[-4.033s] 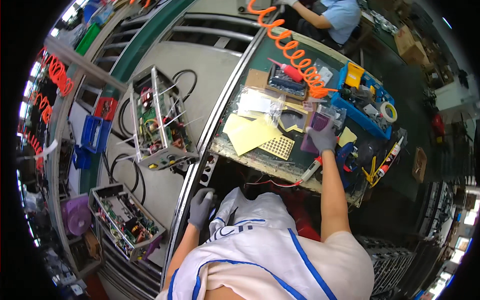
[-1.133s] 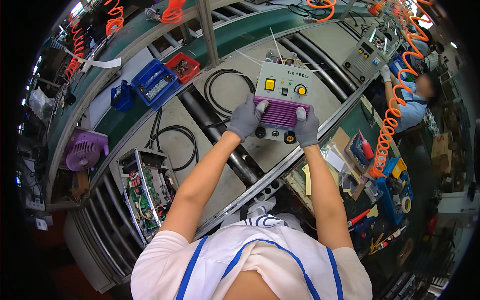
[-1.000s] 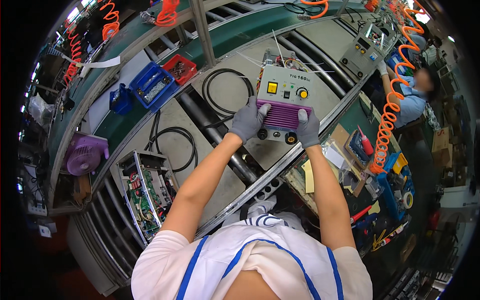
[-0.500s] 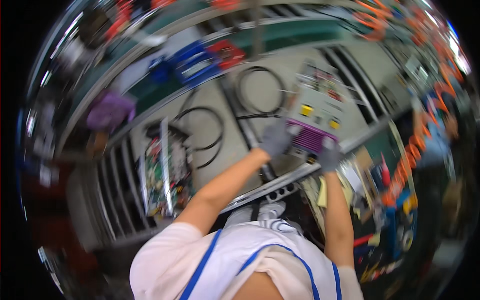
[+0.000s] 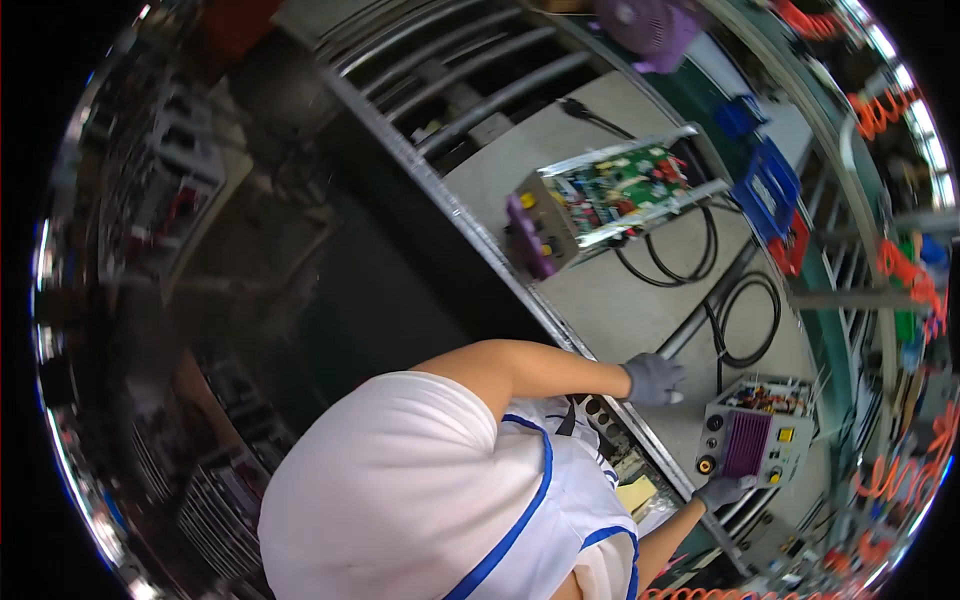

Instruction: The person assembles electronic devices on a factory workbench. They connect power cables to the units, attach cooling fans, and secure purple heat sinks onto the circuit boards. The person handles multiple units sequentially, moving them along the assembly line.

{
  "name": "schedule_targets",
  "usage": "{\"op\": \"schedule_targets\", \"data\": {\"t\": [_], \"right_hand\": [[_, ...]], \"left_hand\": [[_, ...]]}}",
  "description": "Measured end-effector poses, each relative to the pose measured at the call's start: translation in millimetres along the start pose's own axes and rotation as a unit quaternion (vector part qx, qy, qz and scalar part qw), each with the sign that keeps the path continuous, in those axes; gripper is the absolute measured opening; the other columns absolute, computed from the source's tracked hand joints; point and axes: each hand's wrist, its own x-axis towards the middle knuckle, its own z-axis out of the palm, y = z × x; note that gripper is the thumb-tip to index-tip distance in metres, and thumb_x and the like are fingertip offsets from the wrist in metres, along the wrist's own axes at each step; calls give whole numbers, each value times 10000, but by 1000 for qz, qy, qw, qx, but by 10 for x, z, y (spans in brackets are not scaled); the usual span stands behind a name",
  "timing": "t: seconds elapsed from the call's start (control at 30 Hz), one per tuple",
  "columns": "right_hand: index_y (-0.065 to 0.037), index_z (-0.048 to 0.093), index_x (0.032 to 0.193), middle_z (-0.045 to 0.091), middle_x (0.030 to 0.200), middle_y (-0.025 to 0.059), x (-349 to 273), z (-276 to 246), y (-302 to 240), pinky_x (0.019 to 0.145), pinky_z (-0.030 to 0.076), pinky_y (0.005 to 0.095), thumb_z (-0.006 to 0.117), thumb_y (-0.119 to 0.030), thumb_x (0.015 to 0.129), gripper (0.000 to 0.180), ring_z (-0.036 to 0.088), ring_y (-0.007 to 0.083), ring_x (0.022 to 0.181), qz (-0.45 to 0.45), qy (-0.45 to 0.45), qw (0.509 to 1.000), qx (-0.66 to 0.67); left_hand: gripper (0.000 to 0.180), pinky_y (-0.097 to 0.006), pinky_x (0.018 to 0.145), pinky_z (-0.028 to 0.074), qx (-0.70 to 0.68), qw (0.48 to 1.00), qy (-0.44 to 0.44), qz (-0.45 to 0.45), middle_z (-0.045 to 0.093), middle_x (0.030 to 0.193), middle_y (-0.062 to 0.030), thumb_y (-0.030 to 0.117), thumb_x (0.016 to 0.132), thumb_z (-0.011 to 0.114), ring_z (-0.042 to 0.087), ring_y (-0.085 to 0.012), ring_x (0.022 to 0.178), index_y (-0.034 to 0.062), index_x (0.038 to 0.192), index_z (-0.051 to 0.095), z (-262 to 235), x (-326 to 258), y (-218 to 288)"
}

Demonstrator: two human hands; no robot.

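My left hand (image 5: 655, 380), in a grey glove with pale fingertips, is over the pale bench surface. Its fingers are apart and it holds nothing. Lower right, my right hand (image 5: 725, 492), gloved too, has its fingers against the lower front edge of an open-topped electrical unit (image 5: 790, 455). This unit has a grey front panel with a purple grille (image 5: 747, 443), round sockets, knobs and yellow labels; wiring shows inside. The underside of the right fingers is hidden. Further up the bench lies a second open unit (image 5: 620, 190), with green circuit boards and a purple-edged front.
Coiled black cables (image 5: 748, 320) lie between the units. A blue bin (image 5: 768, 188) and a red bin (image 5: 792, 245) stand along the far side. Rollers (image 5: 500, 95) continue the bench line at the upper left. A metal rail (image 5: 540, 305) edges the bench nearest me. Orange coiled hoses (image 5: 885, 480) hang at right.
My view has turned left, so the bench and units appear shifted and rotated. My left hand has come off the purple-grilled unit; my right hand remains at its front.
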Motion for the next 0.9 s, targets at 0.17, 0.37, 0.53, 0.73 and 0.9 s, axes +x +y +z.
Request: {"op": "schedule_targets", "data": {"t": [0.17, 0.37, 0.53, 0.73, 0.9], "right_hand": [[49, 411, 1339, 549, 1211, 176, 243, -40, 174, 845, 476, 398, 386, -501, 946, 677, 560, 301, 986, -72, -5, 997, 26], [34, 432, 1332, 558, 1202, 152, 612, 77, -12, 833, 477, 385, 403, -494, 948, 653, 564, 284, 976, -138, -44, 989, 30], [22, 437, 1333, 557, 1209, 132, 959, 212, -225, 832, 475, 371, 408, -503, 948, 651, 563, 271, 981, -145, -106, 984, 14], [8, 443, 1334, 555, 1217, 109, 1384, 20, -121, 832, 473, 354, 413, -513, 948, 649, 562, 257, 987, -93, -169, 981, -6], [-25, 477, 1313, 558, 1210, 49, 1543, -215, 419, 808, 469, 332, 424, -481, 956, 582, 558, 219, 960, 33, -122, 991, 55]], "left_hand": [[376, -481, 809, 493, -6, 995, -40, -89, 669, 970, -172, 342, 820, 518, 638, -376, 903, 62, 1039, 640, 114, -587, -259], [351, -469, 790, 516, 66, 992, -97, -35, 683, 951, -167, 289, 775, 562, 654, -342, 916, 66, 1014, 691, 519, -805, -379], [355, -476, 764, 524, 73, 994, -76, -35, 685, 942, -169, 300, 759, 581, 659, -345, 896, 71, 1000, 706, 499, -1033, -312], [429, -465, 836, 496, 7, 994, -102, -45, 660, 1019, -197, 345, 772, 554, 636, -358, 967, 77, 1092, 652, 529, -942, -479], [312, -406, 630, 515, -199, 959, -165, -119, 661, 733, -113, 326, 849, 528, 670, -243, 787, 57, 960, 641, 278, -517, -220]]}}
